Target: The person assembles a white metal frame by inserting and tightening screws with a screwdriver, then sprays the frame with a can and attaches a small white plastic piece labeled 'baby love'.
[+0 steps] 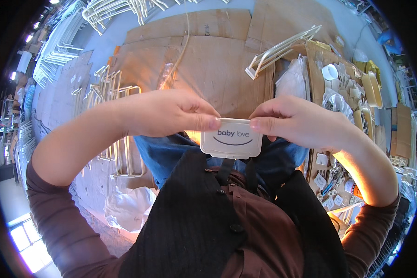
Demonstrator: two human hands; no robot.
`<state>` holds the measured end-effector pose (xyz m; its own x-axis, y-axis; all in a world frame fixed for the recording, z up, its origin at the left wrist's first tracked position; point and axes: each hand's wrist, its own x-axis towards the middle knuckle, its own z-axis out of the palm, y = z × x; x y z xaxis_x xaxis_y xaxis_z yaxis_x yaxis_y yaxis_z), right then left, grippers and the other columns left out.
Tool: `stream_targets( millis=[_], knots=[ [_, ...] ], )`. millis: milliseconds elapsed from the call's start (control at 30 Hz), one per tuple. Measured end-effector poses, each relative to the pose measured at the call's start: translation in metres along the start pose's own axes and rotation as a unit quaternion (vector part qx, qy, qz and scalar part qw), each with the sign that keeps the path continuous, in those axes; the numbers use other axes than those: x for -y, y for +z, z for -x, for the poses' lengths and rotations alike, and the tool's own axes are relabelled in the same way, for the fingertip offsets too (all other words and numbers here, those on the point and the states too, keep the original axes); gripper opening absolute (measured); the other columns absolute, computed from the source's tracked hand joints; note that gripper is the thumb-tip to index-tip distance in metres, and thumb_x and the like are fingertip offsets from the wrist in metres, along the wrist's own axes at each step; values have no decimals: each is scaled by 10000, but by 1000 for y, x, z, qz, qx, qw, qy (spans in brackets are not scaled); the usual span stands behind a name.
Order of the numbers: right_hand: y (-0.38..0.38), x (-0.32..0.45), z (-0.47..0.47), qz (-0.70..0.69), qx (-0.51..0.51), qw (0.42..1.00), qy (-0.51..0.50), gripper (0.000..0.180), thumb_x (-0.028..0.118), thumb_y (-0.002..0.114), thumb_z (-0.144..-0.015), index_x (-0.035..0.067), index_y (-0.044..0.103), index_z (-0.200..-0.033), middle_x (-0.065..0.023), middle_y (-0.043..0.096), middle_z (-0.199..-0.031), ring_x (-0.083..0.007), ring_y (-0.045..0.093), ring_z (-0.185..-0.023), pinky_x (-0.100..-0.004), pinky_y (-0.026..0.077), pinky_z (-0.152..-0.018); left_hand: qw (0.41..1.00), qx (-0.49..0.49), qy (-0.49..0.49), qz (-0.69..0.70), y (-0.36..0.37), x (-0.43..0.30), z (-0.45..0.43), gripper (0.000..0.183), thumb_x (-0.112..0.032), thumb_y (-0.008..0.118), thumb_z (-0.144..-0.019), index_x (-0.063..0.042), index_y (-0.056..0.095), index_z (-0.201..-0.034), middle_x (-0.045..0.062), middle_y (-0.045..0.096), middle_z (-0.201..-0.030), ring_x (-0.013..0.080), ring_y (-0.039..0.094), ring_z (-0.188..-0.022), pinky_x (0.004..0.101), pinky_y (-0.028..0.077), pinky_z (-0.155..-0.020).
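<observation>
Both my hands hold a small white plastic plate [231, 147] in front of my lap. It has rounded corners, a small tab at its lower edge, and bears printed writing with a curved line below it. My left hand [175, 113] pinches its upper left corner between thumb and fingers. At the upper right corner, my right hand [292, 120] grips it the same way, thumb on the printed face. The plate's back is hidden, as are most of my fingertips. Beneath it are my blue jeans [160, 153] and dark vest [180, 215].
Flattened cardboard [222, 66] covers the floor ahead. A cream metal frame [285, 50] lies at right; several frames [125, 163] stand at left near a white bag [128, 208]. Beside me, a cardboard surface [314, 66] carries small white parts [354, 91] and a yellowish container [371, 89].
</observation>
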<state>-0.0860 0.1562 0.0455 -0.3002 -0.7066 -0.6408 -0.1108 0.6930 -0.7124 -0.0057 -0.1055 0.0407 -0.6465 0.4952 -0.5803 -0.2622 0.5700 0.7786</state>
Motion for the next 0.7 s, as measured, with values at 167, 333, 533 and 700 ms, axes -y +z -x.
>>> stream_targets(
  millis=[167,333,533,700],
  knots=[
    [2,13,-4,65,5,997,40,422,327,606,-1046,-55,673,-1214,-51,660,-883,-120,604,-818,-284,498,-743,1000,-9,-16,13,0,6,-3,521,-426,606,-1029,44,695,-1235,174,718,-1167,250,642,-1138,360,484,-1005],
    [-7,14,-17,83,-44,996,10,381,328,617,-1043,-32,705,-1133,-24,657,-851,-97,608,-762,-271,504,-686,997,-47,-59,24,-12,7,-7,603,-519,655,-969,0,705,-1273,150,730,-1140,232,653,-1081,351,514,-917],
    [-31,15,-36,39,-65,997,19,428,428,740,-951,5,719,-1013,27,602,-746,-23,505,-621,-188,336,-492,986,-124,-81,-76,-34,6,-30,626,-575,645,-962,-5,734,-1206,110,712,-1058,189,637,-992,306,498,-806],
    [-42,11,-46,39,-64,997,22,407,403,743,-944,-1,711,-978,41,524,-699,-31,454,-592,-227,275,-482,980,-155,-78,-93,-30,-5,-41,699,-627,670,-911,-1,735,-1215,195,711,-1169,262,618,-1175,401,393,-1072]
  ],
)
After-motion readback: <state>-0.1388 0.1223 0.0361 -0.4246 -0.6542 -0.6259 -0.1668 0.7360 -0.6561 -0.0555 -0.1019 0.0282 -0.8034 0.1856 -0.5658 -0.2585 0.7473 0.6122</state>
